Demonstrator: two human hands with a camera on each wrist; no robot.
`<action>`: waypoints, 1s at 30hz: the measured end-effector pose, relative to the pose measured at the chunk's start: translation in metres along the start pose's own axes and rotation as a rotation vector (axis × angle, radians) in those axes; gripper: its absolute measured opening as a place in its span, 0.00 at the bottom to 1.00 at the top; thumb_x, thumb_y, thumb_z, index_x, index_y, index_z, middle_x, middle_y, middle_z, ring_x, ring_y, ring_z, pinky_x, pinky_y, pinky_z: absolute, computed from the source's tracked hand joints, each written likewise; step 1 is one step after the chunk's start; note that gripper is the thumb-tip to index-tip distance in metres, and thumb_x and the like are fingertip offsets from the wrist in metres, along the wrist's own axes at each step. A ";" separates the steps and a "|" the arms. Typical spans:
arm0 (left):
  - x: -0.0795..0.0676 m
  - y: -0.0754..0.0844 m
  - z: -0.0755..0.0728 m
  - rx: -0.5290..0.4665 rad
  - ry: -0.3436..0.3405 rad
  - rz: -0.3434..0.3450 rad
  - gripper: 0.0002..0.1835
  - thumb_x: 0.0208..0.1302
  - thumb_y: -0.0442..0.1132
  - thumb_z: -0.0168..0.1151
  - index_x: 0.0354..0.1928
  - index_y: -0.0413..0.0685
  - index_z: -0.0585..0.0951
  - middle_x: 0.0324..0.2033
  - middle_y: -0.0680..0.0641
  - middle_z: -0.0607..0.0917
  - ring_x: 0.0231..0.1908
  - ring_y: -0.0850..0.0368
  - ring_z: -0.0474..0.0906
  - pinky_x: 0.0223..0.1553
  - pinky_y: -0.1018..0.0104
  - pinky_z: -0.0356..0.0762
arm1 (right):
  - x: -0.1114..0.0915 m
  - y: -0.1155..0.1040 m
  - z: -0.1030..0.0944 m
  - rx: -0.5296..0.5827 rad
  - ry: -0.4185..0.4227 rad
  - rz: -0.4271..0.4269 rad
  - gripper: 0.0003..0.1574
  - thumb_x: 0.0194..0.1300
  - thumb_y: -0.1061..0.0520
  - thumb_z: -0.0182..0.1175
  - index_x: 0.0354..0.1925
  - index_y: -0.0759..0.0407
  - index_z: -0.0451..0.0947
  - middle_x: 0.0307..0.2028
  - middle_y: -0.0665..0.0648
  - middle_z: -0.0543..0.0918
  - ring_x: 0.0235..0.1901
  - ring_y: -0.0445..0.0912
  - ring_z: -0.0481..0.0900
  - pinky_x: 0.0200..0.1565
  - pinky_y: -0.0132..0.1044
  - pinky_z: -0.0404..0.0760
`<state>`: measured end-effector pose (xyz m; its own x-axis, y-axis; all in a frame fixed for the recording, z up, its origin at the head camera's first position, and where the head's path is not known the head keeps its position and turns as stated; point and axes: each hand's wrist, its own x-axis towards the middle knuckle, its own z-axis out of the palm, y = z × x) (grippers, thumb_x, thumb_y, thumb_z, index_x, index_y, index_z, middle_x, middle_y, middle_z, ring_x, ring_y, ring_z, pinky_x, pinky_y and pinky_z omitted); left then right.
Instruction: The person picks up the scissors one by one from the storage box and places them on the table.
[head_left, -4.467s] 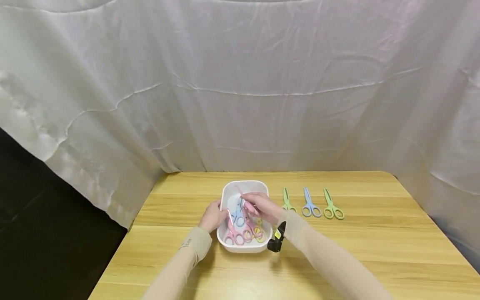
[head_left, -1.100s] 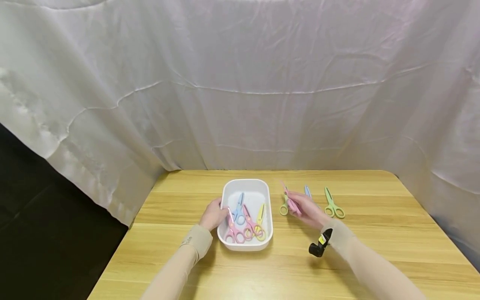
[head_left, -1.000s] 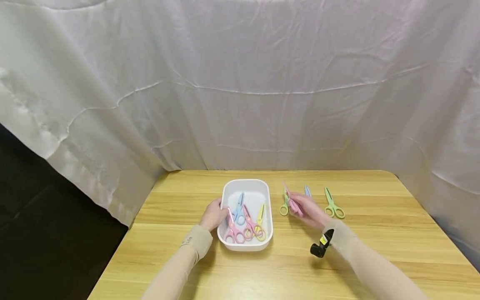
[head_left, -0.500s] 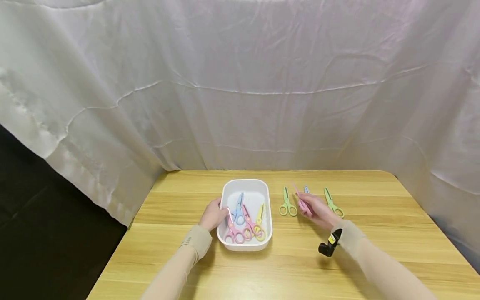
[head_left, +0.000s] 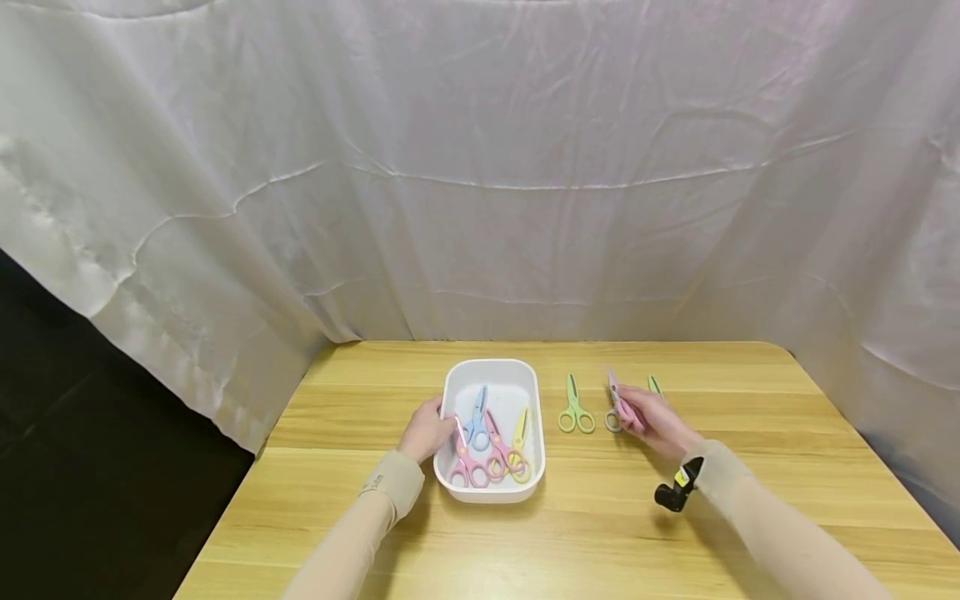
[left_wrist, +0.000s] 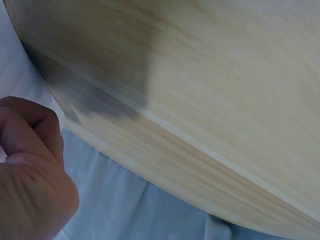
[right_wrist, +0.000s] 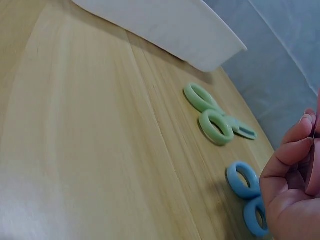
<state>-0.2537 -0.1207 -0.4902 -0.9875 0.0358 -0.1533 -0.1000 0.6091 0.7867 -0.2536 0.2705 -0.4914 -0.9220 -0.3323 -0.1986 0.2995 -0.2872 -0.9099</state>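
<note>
In the head view my left hand [head_left: 426,431] grips the left rim of a white plastic bin [head_left: 491,495], thumb over the edge; the left wrist view leaves the bin out. Inside lie blue scissors [head_left: 478,421], two pink scissors [head_left: 465,467] and yellow scissors [head_left: 520,433], partly overlapping. My right hand [head_left: 654,418] holds another pair of pink scissors [head_left: 632,418] by the handles, blades pointing away. These hover over blue scissors [right_wrist: 243,180] on the table, largely covering them. Green scissors [head_left: 574,408] lie left of that hand; more green scissors [head_left: 654,386] lie partly hidden behind it.
The wooden table [head_left: 337,500] has a rounded far edge. A grey-white curtain [head_left: 480,208] hangs behind it and along both sides. A black camera [head_left: 678,492] is strapped to my right wrist.
My right hand has lifted pink scissors out of the bin and carried them rightward, past the nearer green scissors to above the blue ones. My left hand stays on the bin's rim.
</note>
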 end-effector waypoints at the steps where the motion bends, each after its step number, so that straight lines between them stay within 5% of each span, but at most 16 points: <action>1: 0.000 0.000 0.000 0.000 0.000 0.001 0.28 0.67 0.36 0.57 0.68 0.37 0.71 0.61 0.32 0.79 0.60 0.37 0.79 0.59 0.47 0.82 | -0.001 0.000 -0.002 0.001 0.000 0.001 0.17 0.82 0.56 0.40 0.42 0.52 0.76 0.21 0.43 0.78 0.19 0.31 0.69 0.24 0.20 0.68; 30: 0.002 -0.001 -0.001 0.013 -0.002 0.012 0.27 0.68 0.36 0.57 0.68 0.35 0.71 0.60 0.31 0.80 0.56 0.37 0.81 0.53 0.50 0.86 | -0.023 -0.026 -0.047 -0.092 0.089 -0.027 0.18 0.82 0.54 0.40 0.41 0.49 0.77 0.18 0.43 0.77 0.14 0.33 0.62 0.21 0.22 0.70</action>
<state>-0.2555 -0.1217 -0.4910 -0.9885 0.0449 -0.1446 -0.0862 0.6185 0.7810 -0.2522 0.3281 -0.4802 -0.9489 -0.2429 -0.2016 0.2543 -0.2097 -0.9441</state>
